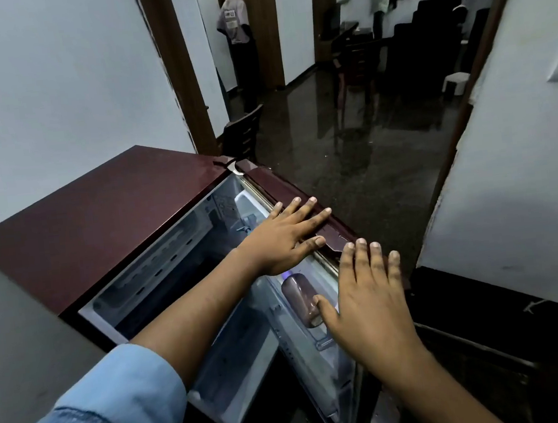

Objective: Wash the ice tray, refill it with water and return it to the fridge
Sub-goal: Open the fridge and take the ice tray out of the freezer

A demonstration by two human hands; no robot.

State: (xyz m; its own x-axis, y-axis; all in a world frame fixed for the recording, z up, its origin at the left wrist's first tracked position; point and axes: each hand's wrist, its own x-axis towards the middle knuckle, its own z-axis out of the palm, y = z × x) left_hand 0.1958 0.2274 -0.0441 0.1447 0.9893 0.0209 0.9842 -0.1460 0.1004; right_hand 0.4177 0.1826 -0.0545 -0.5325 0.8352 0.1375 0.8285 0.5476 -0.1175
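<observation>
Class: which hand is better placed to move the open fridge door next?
Probably the left hand: it lies flat across the top edge of the fridge door. Whether the right hand touches the door is unclear.

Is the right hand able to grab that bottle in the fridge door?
Probably yes. The right hand is open right beside the bottle, its thumb almost touching it, and nothing covers the door shelf.

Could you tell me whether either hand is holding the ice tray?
No, the left hand and right hand lie flat and empty at the fridge door.
</observation>
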